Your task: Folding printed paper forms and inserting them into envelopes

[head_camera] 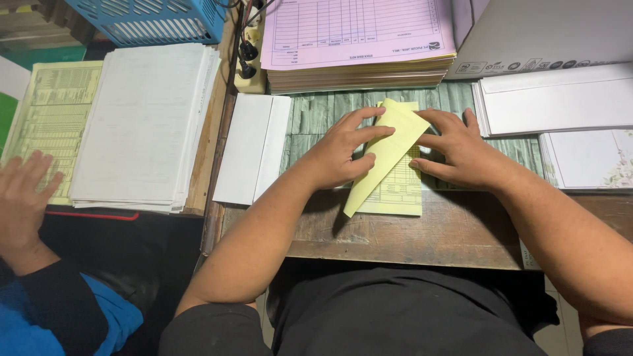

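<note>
Both hands press flat on a yellow form [389,178] in the middle of the desk [455,231], one corner of it folded over on a slant so the flap runs from about one o'clock down to seven. The left hand [343,148] lies on the flap's left side, fingers spread and pointing toward two o'clock; the right hand [458,148] lies at three o'clock of the fold, fingers pointing toward nine, its fingertips on the flap's edge. The hands are close but not touching, open and pressing down rather than gripping. At nine o'clock of the form, just beside the left wrist, lies a white envelope [254,148]. At twelve o'clock sits a stack of pink forms [359,39], with a power strip [249,56] at its left. At two to three o'clock are more envelopes [560,102] stacked, and a floral-cornered sheet [587,158] below them. Far out at nine o'clock lies a thick pile of white papers [145,125], a blue basket [151,20] above it, and another person's hand [23,198] rests on a printed pale-yellow sheet [56,112].
</note>
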